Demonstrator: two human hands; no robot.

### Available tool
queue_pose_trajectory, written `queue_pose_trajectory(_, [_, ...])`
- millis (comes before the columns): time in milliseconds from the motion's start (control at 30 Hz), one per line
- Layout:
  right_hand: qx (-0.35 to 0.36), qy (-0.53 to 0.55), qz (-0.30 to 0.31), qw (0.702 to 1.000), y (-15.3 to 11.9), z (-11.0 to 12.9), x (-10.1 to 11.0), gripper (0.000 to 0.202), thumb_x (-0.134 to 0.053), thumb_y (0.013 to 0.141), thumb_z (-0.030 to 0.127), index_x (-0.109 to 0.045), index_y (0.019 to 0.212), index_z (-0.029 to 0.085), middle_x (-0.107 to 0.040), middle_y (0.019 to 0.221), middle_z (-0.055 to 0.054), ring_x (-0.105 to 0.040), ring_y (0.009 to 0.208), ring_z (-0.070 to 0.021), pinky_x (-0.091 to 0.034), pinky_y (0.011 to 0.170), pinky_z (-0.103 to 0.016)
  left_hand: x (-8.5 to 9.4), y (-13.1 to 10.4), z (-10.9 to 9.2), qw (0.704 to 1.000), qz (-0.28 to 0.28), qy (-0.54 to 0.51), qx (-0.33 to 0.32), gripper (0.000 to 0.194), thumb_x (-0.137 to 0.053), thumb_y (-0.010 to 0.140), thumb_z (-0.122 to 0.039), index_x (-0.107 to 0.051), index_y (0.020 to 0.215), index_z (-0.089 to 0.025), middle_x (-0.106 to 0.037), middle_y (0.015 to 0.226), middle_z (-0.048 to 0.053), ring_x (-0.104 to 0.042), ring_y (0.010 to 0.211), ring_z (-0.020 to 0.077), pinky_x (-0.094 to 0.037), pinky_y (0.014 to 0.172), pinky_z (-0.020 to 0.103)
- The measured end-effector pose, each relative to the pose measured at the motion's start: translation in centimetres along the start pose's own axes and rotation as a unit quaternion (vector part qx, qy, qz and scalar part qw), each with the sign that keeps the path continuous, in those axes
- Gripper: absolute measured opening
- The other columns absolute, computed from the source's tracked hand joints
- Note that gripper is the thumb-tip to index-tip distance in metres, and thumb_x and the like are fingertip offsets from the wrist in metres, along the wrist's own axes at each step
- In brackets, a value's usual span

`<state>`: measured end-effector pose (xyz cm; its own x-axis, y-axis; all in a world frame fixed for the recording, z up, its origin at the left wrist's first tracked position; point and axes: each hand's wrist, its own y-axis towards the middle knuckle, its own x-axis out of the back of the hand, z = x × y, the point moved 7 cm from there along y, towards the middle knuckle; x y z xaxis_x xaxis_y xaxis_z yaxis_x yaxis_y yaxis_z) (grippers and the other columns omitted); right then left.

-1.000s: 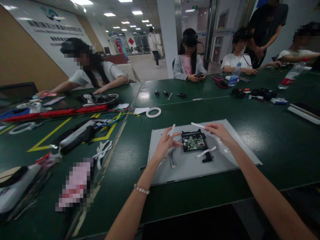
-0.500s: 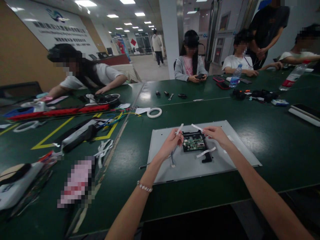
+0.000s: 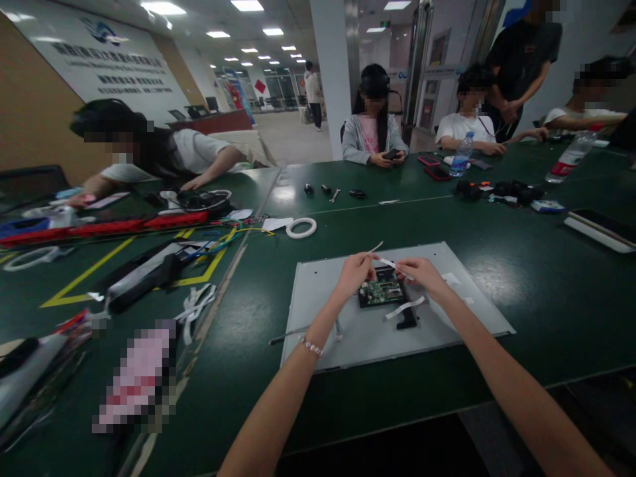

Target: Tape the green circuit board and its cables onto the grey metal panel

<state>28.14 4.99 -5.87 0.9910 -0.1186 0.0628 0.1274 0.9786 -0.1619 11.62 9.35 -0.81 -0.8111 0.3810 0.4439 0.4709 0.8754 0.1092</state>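
A pale flat panel (image 3: pixel 318 331) lies on the green table, with a green circuit board (image 3: pixel 380 291) in a black frame on it. Above the board's left side, my left hand (image 3: pixel 356 273) is closed on a thin white strip (image 3: pixel 375 247) that sticks up past its fingers. My right hand (image 3: pixel 421 275) pinches another white strip (image 3: pixel 388 264), whose far end reaches my left fingers; whether they grip it too is unclear. A loose white strip (image 3: pixel 405 307) rests across the lower edge of the black frame. A grey cable shows beside my left wrist.
A roll of white tape (image 3: pixel 301 228) and a wrench (image 3: pixel 335 195) lie beyond the panel. At left are a black device (image 3: pixel 144 275), tangled white strips (image 3: pixel 196 308) and red strips. Bottles (image 3: pixel 462 156) and phones stand or lie at the back right. Several people are around the table.
My left hand has moved right and my right hand slightly left, so they are closer together over the board. The strip from my right hand now reaches my left fingers.
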Motion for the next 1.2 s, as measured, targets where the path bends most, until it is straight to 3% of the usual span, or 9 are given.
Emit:
queue_pose_trajectory(100, [0.0, 0.001, -0.006, 1.0, 0.1, 0.0, 0.0, 0.029, -0.07, 0.069, 0.038, -0.068, 0.085, 0.014, -0.068, 0.081, -0.007, -0.063, 0.069, -0.0141, -0.045, 0.053, -0.02, -0.6, 0.3, -1.0, 0.986, -0.023, 0.134, -0.095, 0.032, -0.035, 0.093, -0.024, -0.064, 0.102, -0.015, -0.07, 0.081, 0.005, -0.065, 0.077, 0.0168, -0.047, 0.075, 0.028])
queue_pose_trajectory(167, [0.0, 0.001, -0.01, 1.0, 0.2, 0.0, 0.1, 0.028, -0.069, 0.07, 0.037, -0.068, 0.085, 0.014, -0.069, 0.081, -0.007, -0.063, 0.068, -0.0136, -0.045, 0.052, -0.019, -1.0, 0.1, -1.5, 0.964, -0.035, 0.218, -0.15, 0.029, -0.038, 0.092, -0.019, -0.063, 0.107, -0.016, -0.069, 0.103, 0.007, -0.062, 0.098, 0.0188, -0.045, 0.089, 0.03])
queue_pose_trajectory(267, [-0.001, 0.001, -0.016, 1.0, 0.2, 0.0, 0.1, 0.025, -0.068, 0.071, 0.034, -0.067, 0.086, 0.013, -0.069, 0.079, -0.007, -0.062, 0.065, -0.0129, -0.045, 0.05, -0.018, -1.6, -0.1, -1.6, 0.94, -0.042, 0.289, -0.179, 0.031, -0.038, 0.093, -0.018, -0.059, 0.116, -0.015, -0.064, 0.118, 0.009, -0.058, 0.109, 0.0198, -0.042, 0.097, 0.032])
queue_pose_trajectory(367, [-0.001, -0.002, -0.023, 1.0, 0.4, -0.1, 0.0, 0.023, -0.066, 0.072, 0.029, -0.066, 0.088, 0.013, -0.068, 0.076, -0.006, -0.062, 0.062, -0.0126, -0.043, 0.047, -0.017, -2.0, -0.2, -1.2, 0.924, -0.039, 0.336, -0.179, 0.032, -0.037, 0.095, -0.02, -0.056, 0.12, -0.013, -0.064, 0.117, 0.011, -0.058, 0.108, 0.0213, -0.042, 0.098, 0.034])
queue_pose_trajectory(567, [0.009, -0.014, -0.038, 0.999, 0.8, -0.4, 0.1, 0.026, -0.061, 0.072, 0.022, -0.059, 0.096, 0.013, -0.066, 0.069, -0.004, -0.062, 0.059, -0.0127, -0.043, 0.045, -0.017, -2.7, -0.1, -0.3, 0.918, 0.014, 0.367, -0.149, 0.03, -0.033, 0.097, -0.023, -0.058, 0.114, -0.017, -0.069, 0.096, 0.009, -0.064, 0.091, 0.0211, -0.047, 0.084, 0.033])
queue_pose_trajectory(833, [0.032, -0.08, -0.046, 0.995, 0.9, -0.7, 0.6, 0.02, -0.058, 0.074, 0.023, -0.056, 0.092, 0.015, -0.068, 0.071, -0.004, -0.064, 0.061, -0.0125, -0.044, 0.046, -0.016, -3.0, -0.1, 0.1, 0.918, 0.024, 0.367, -0.151, 0.03, -0.032, 0.097, -0.019, -0.061, 0.108, -0.017, -0.071, 0.096, 0.006, -0.065, 0.091, 0.0168, -0.035, 0.104, 0.036])
queue_pose_trajectory(1200, [0.045, -0.241, -0.027, 0.969, 0.3, -0.7, 1.1, 0.017, -0.055, 0.081, 0.023, -0.058, 0.096, 0.016, -0.064, 0.065, 0.0, -0.058, 0.051, -0.0093, -0.043, 0.046, -0.016, -3.4, 0.0, 0.4, 0.901, 0.028, 0.405, -0.154, 0.031, -0.035, 0.095, -0.019, -0.061, 0.112, -0.017, -0.072, 0.098, 0.007, -0.066, 0.088, 0.0164, -0.035, 0.104, 0.035])
